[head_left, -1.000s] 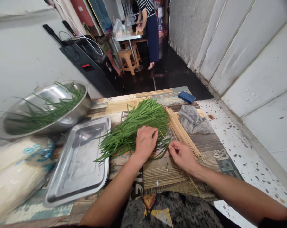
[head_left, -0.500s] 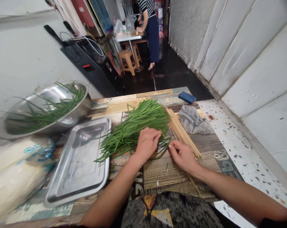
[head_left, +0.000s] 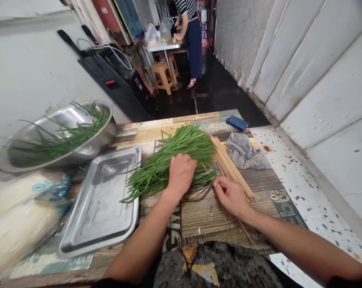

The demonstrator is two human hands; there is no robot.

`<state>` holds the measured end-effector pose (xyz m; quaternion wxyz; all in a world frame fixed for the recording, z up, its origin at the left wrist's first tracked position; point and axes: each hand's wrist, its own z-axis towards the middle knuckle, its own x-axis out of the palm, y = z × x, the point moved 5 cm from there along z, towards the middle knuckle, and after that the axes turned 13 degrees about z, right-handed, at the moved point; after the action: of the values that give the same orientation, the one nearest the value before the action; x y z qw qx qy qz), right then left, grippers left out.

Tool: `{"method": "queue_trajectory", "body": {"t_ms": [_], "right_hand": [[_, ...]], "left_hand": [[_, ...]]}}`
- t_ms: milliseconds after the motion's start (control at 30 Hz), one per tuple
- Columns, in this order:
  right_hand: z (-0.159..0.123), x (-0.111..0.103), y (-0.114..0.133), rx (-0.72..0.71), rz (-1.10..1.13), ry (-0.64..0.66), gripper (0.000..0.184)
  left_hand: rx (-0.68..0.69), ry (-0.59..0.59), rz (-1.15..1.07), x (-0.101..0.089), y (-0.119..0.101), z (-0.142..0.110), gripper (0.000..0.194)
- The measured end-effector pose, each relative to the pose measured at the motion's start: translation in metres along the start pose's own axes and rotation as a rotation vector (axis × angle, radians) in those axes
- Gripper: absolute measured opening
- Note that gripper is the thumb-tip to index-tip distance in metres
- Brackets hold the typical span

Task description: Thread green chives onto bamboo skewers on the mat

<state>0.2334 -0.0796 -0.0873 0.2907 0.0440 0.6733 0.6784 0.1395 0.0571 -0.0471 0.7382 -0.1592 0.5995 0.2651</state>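
A heap of green chives (head_left: 172,156) lies on the patterned table (head_left: 211,220). My left hand (head_left: 181,173) rests on the heap's near end, fingers curled into the leaves. My right hand (head_left: 230,195) sits just to the right, fingers pinched together on a thin bamboo skewer whose shaft runs back under the wrist. A bundle of bamboo skewers (head_left: 230,166) lies beside the chives, right next to my right hand.
An empty steel tray (head_left: 101,204) lies left of the chives. A steel bowl (head_left: 61,136) holds more chives. A plastic-wrapped white bag (head_left: 22,212) is at the left edge. A grey cloth (head_left: 243,151) and blue phone (head_left: 236,122) lie further back. Another person (head_left: 191,36) stands at a far table.
My left hand has slid a little up and left over the chives and curled further into them. My right hand has barely moved.
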Motion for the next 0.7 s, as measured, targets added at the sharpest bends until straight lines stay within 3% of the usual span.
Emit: {"method": "queue_trajectory", "body": {"t_ms": [400,700], "right_hand": [[-0.0001,0.0001,-0.0010,0.003,0.029,-0.015,0.022],[-0.0007,-0.0001,-0.0002,0.016,0.024,-0.006,0.023]], "left_hand": [[-0.034,0.009,-0.048,0.0003,-0.0073,-0.0043,0.014],[-0.113,-0.077,-0.171,-0.0016,-0.0008,-0.0078,0.020]]}}
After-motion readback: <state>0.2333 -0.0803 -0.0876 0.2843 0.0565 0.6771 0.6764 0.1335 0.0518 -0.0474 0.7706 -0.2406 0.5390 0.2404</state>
